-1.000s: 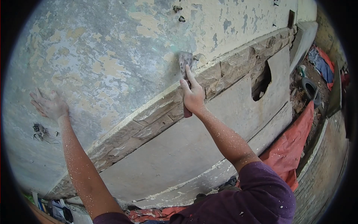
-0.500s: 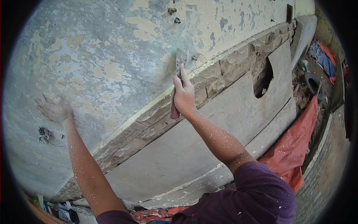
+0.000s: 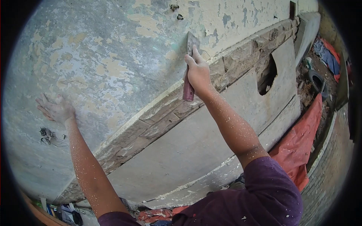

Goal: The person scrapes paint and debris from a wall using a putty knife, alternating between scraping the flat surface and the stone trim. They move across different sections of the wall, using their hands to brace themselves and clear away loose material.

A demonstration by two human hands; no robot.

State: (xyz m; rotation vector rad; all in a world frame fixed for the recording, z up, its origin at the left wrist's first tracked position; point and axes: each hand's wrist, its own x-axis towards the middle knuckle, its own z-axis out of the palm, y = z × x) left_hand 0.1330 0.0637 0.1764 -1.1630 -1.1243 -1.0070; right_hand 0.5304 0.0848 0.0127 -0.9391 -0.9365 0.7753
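My right hand (image 3: 199,73) is closed around a scraper with a reddish-brown handle (image 3: 188,90), its index finger stretched along the metal blade (image 3: 192,42). The blade's tip meets the wall (image 3: 113,71) at the border between bare grey patches and flaking cream paint. On the left, my left hand (image 3: 58,109) lies flat on the wall with its fingers spread, holding nothing. Pale dust and paint flakes cover both hands and forearms. Just below the left hand, a tangle of dark wires (image 3: 48,135) sticks out of the wall.
Two bolts (image 3: 177,12) protrude near the top. A rough stone ledge (image 3: 222,71) crosses diagonally below the painted wall. The lower panel has a jagged hole (image 3: 267,77). At right lie a red tarp (image 3: 298,145), a tyre (image 3: 317,81) and blue cloth (image 3: 326,56).
My right hand has moved up and to the right with the scraper, further onto the cream paint. My left hand stays in place on the wall.
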